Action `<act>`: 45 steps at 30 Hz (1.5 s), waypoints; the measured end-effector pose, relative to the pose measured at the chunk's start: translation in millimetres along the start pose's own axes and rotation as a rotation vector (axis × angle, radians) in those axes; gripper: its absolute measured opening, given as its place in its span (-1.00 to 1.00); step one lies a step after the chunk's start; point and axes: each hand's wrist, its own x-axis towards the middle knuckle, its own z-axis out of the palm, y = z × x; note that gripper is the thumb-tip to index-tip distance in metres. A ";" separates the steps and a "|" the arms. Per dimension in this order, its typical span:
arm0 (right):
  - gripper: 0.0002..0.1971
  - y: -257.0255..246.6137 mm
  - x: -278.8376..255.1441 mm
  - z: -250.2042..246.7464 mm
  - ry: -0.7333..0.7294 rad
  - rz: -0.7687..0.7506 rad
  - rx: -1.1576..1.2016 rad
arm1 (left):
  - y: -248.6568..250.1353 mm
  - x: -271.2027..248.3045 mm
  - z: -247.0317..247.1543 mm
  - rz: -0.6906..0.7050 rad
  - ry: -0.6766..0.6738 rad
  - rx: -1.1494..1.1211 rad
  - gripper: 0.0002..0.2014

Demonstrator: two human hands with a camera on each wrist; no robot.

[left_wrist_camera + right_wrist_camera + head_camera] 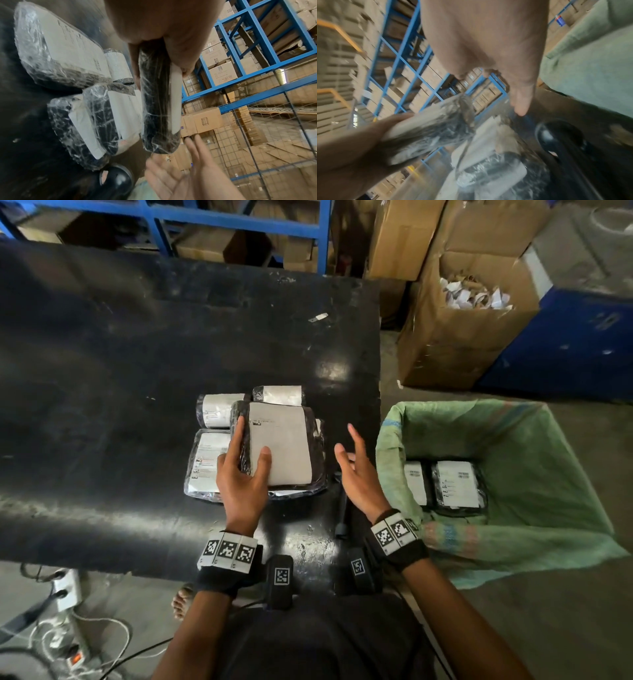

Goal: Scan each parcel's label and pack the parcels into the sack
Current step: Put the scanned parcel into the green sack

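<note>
My left hand [241,477] grips a black plastic-wrapped parcel [284,446], thumb on its white label, fingers round the left edge, lifted over the other parcels [214,414] on the black table [102,371]. Right hand [358,474] is spread, fingers straight, holding nothing, just beside the parcel's right edge. Head view alone shows the green sack [513,440] right of the table w/ two labelled parcels [459,484] lying inside. Left wrist cam shows the held parcel edge-on; right wrist cam is blurred. Blue racking [248,67] w/ cardboard boxes [205,119] stands behind; an open carton [462,337] sits beyond the sack.
</note>
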 end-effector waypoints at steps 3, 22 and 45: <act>-0.43 -21.1 -12.5 -2.9 -0.122 -0.132 0.098 | 13.1 -4.6 11.2 -0.009 -0.047 -0.121 -0.38; -0.39 26.6 -28.3 -176.0 0.204 -0.030 0.059 | 64.1 -51.8 152.0 0.113 -0.605 0.211 -0.36; -0.36 205.6 150.5 -180.0 -0.030 0.466 -0.241 | 20.8 -79.7 243.1 0.235 -0.757 0.787 -0.24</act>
